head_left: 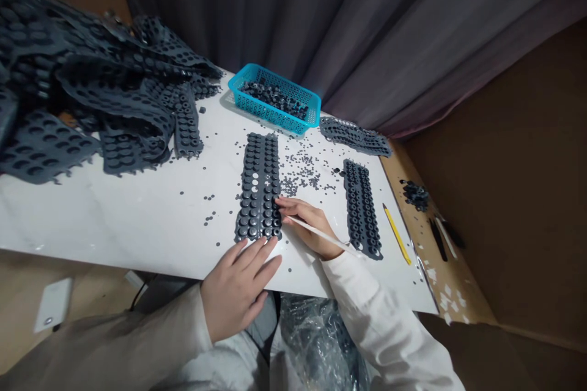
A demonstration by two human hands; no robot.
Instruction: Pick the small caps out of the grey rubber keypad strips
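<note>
On white table (114,220), grey rubber strip (259,186) is laid lengthwise, approx. mid-table. L hand (238,284) is spread flat w/ fingers extended, nothing gripped; its fingertips are set at the strip's near end. R hand (306,224) is closed round a thin white stick (321,234), fingertips pressed to the strip's right edge; the stick's tip is hidden, poss. under the fingers. Loose grey discs (300,174) are scattered btw. this strip and second strip (362,208) to the right. Yellow pencil (397,233) is seen just beyond that. Teal basket (270,115) w/ small dark parts is placed at far edge. Heap of punched sheets (105,91) is piled far left.
</note>
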